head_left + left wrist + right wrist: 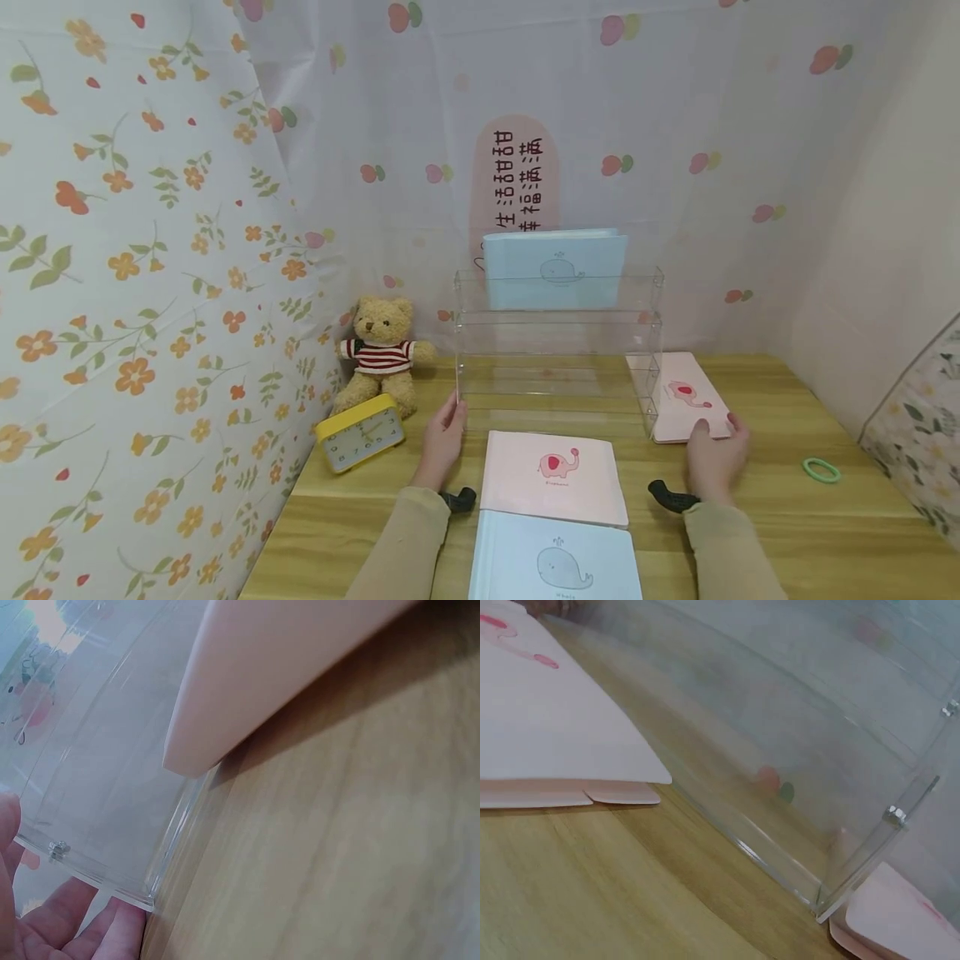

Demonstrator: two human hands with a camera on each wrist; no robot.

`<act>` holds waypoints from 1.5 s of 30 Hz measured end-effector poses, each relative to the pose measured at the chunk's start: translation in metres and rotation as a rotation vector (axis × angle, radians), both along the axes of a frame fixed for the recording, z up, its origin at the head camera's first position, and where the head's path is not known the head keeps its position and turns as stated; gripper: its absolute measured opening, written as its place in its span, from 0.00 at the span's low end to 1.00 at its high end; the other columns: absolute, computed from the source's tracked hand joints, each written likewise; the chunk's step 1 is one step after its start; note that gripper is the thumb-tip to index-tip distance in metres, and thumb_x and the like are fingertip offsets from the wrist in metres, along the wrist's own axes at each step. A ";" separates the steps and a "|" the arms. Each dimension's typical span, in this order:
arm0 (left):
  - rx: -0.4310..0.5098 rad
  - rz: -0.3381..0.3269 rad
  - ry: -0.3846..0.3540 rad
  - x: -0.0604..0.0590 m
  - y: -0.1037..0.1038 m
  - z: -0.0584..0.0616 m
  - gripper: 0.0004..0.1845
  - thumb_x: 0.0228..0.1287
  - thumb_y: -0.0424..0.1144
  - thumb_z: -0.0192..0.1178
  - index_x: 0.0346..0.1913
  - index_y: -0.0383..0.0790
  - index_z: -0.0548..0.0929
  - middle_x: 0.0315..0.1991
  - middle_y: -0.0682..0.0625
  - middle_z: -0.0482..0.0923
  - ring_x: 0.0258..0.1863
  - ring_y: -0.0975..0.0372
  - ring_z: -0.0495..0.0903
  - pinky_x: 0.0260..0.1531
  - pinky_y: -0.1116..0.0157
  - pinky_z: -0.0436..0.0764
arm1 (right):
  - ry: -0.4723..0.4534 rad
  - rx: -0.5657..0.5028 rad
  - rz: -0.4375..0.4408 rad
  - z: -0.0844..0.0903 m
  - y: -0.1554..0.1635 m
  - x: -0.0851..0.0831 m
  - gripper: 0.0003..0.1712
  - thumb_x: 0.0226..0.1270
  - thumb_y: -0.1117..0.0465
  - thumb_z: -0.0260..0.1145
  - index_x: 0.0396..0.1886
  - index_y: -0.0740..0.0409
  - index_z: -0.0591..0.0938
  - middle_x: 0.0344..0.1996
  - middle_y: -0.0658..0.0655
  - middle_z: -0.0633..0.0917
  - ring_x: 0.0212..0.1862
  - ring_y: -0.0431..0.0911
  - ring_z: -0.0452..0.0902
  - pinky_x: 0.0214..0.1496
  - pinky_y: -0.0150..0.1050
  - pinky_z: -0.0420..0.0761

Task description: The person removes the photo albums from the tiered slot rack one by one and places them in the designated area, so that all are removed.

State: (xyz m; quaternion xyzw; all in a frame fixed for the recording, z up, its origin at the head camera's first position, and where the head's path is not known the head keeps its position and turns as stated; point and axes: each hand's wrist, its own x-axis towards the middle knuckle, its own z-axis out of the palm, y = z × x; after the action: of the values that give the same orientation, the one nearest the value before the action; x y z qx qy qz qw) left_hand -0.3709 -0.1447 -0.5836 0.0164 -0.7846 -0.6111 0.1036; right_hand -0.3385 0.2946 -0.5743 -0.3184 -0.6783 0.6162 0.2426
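A clear acrylic rack (558, 379) with several tiers stands on the wooden table. My left hand (442, 442) touches its lower left side; in the left wrist view the fingers (64, 911) lie against the outside of that side panel. Beside the rack's right side lies a pink elephant booklet (686, 392). At that booklet's front edge is my right hand (718, 457), thumb and fingers spread apart. The right wrist view does not show this hand. A light blue whale booklet (517, 271) stands upright in the top tier.
In front of the rack lie another pink elephant booklet (525, 475) and a blue whale booklet (510, 558). To the left, a teddy bear (382, 354) sits behind a yellow clock (360, 433). A green ring (821, 471) lies far right. Patterned curtains (150, 250) surround the table.
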 end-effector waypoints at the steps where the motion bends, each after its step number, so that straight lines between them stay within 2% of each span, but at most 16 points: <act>1: 0.002 0.001 0.000 0.000 -0.001 0.000 0.28 0.87 0.53 0.57 0.82 0.51 0.74 0.79 0.42 0.76 0.78 0.43 0.76 0.79 0.40 0.75 | 0.007 0.022 -0.002 0.000 -0.002 0.000 0.40 0.83 0.54 0.55 0.88 0.60 0.58 0.88 0.68 0.57 0.90 0.62 0.50 0.94 0.56 0.48; 4: 0.005 0.006 0.006 0.001 -0.002 -0.001 0.28 0.87 0.53 0.58 0.82 0.51 0.75 0.80 0.42 0.75 0.79 0.43 0.76 0.79 0.40 0.75 | 0.034 0.087 -0.006 0.000 -0.005 0.001 0.39 0.82 0.56 0.56 0.86 0.63 0.61 0.87 0.69 0.56 0.90 0.64 0.48 0.94 0.57 0.46; 9: 0.001 0.007 0.018 0.001 -0.001 -0.003 0.28 0.87 0.52 0.59 0.81 0.49 0.75 0.79 0.42 0.75 0.78 0.43 0.76 0.78 0.41 0.76 | 0.103 0.198 -0.004 0.005 -0.007 0.005 0.36 0.82 0.56 0.56 0.84 0.65 0.65 0.91 0.67 0.45 0.92 0.63 0.36 0.95 0.57 0.37; 11: -0.001 0.007 0.026 0.000 -0.001 -0.004 0.28 0.87 0.51 0.59 0.81 0.48 0.76 0.79 0.42 0.76 0.78 0.43 0.77 0.78 0.41 0.76 | 0.159 0.235 -0.012 0.012 -0.012 0.006 0.33 0.82 0.56 0.56 0.80 0.66 0.69 0.91 0.66 0.50 0.92 0.63 0.41 0.95 0.58 0.40; 13: 0.002 0.008 0.032 -0.001 0.000 -0.003 0.27 0.86 0.50 0.59 0.81 0.49 0.76 0.79 0.42 0.76 0.77 0.43 0.77 0.78 0.42 0.76 | 0.238 0.262 -0.027 0.021 -0.021 0.007 0.29 0.83 0.57 0.57 0.75 0.67 0.73 0.85 0.66 0.62 0.88 0.61 0.52 0.93 0.57 0.49; 16: 0.003 0.007 0.033 -0.001 0.001 -0.002 0.27 0.87 0.49 0.58 0.81 0.49 0.76 0.79 0.41 0.76 0.77 0.43 0.77 0.78 0.41 0.76 | 0.394 0.294 -0.015 0.040 -0.037 0.007 0.22 0.83 0.61 0.59 0.69 0.69 0.77 0.71 0.60 0.75 0.77 0.51 0.67 0.86 0.46 0.63; 18: 0.007 0.002 0.025 -0.001 0.002 -0.001 0.26 0.87 0.49 0.58 0.81 0.49 0.76 0.79 0.41 0.76 0.77 0.42 0.77 0.78 0.41 0.76 | 0.482 0.330 0.028 0.057 -0.048 0.006 0.20 0.83 0.63 0.60 0.66 0.70 0.79 0.63 0.56 0.77 0.69 0.45 0.71 0.81 0.37 0.68; 20: 0.006 -0.003 0.021 0.000 0.002 0.000 0.26 0.88 0.48 0.57 0.81 0.48 0.75 0.79 0.40 0.76 0.77 0.41 0.77 0.77 0.40 0.76 | 0.540 0.367 0.113 0.077 -0.057 0.004 0.19 0.82 0.66 0.61 0.66 0.71 0.79 0.61 0.55 0.78 0.66 0.41 0.72 0.78 0.28 0.70; 22: 0.007 -0.003 0.014 0.001 0.002 0.000 0.26 0.88 0.48 0.57 0.81 0.48 0.75 0.78 0.40 0.76 0.77 0.42 0.78 0.77 0.40 0.77 | 0.558 0.408 0.222 0.098 -0.065 0.001 0.20 0.82 0.67 0.61 0.67 0.72 0.78 0.62 0.59 0.78 0.67 0.43 0.74 0.78 0.23 0.71; 24: -0.001 0.002 0.019 0.000 0.002 -0.001 0.26 0.88 0.47 0.57 0.81 0.47 0.76 0.78 0.40 0.77 0.76 0.42 0.78 0.76 0.40 0.77 | 0.555 0.454 0.328 0.120 -0.070 -0.003 0.22 0.82 0.66 0.62 0.69 0.72 0.76 0.65 0.65 0.78 0.70 0.50 0.75 0.79 0.22 0.70; 27: -0.006 0.014 0.020 -0.001 0.001 -0.003 0.26 0.87 0.50 0.58 0.81 0.49 0.76 0.77 0.41 0.79 0.75 0.43 0.79 0.76 0.41 0.78 | 0.550 0.502 0.454 0.152 -0.072 -0.015 0.27 0.82 0.65 0.64 0.73 0.73 0.73 0.70 0.70 0.77 0.75 0.61 0.73 0.84 0.29 0.70; 30: -0.005 0.008 0.025 -0.003 -0.001 -0.005 0.27 0.87 0.52 0.58 0.81 0.51 0.76 0.76 0.41 0.79 0.76 0.43 0.79 0.76 0.41 0.78 | 0.553 0.527 0.517 0.182 -0.071 -0.031 0.31 0.82 0.62 0.66 0.76 0.73 0.71 0.74 0.71 0.75 0.79 0.65 0.69 0.89 0.44 0.68; 33: -0.002 -0.011 0.031 -0.004 -0.002 -0.006 0.28 0.87 0.52 0.58 0.82 0.49 0.75 0.78 0.40 0.78 0.76 0.42 0.78 0.77 0.40 0.77 | 0.534 0.560 0.519 0.203 -0.070 -0.046 0.33 0.83 0.58 0.66 0.78 0.70 0.70 0.76 0.71 0.73 0.80 0.66 0.68 0.89 0.53 0.67; 37: 0.013 -0.012 0.017 -0.003 -0.003 -0.006 0.28 0.87 0.51 0.57 0.82 0.49 0.74 0.79 0.40 0.76 0.77 0.42 0.77 0.77 0.40 0.77 | 0.521 0.629 0.502 0.221 -0.079 -0.061 0.36 0.82 0.55 0.68 0.79 0.67 0.70 0.77 0.69 0.73 0.80 0.64 0.67 0.88 0.56 0.67; 41: 0.009 -0.010 0.000 -0.002 -0.002 -0.003 0.27 0.88 0.51 0.57 0.82 0.52 0.74 0.79 0.42 0.76 0.77 0.43 0.77 0.77 0.40 0.77 | 0.563 0.706 0.483 0.239 -0.088 -0.076 0.36 0.79 0.55 0.70 0.79 0.65 0.71 0.76 0.68 0.74 0.79 0.65 0.67 0.86 0.60 0.69; 45: 0.003 -0.018 0.006 -0.001 -0.002 -0.003 0.28 0.87 0.54 0.57 0.83 0.53 0.74 0.79 0.42 0.76 0.77 0.43 0.78 0.77 0.40 0.78 | 0.544 0.779 0.519 0.258 -0.091 -0.091 0.37 0.78 0.53 0.72 0.79 0.64 0.72 0.78 0.69 0.72 0.81 0.65 0.65 0.86 0.65 0.66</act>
State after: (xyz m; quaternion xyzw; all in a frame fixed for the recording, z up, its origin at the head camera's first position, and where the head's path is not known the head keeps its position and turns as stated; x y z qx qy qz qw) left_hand -0.3716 -0.1462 -0.5863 0.0078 -0.7835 -0.6132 0.1005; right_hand -0.4295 0.2035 -0.3159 0.1441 -0.8256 0.4188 0.3495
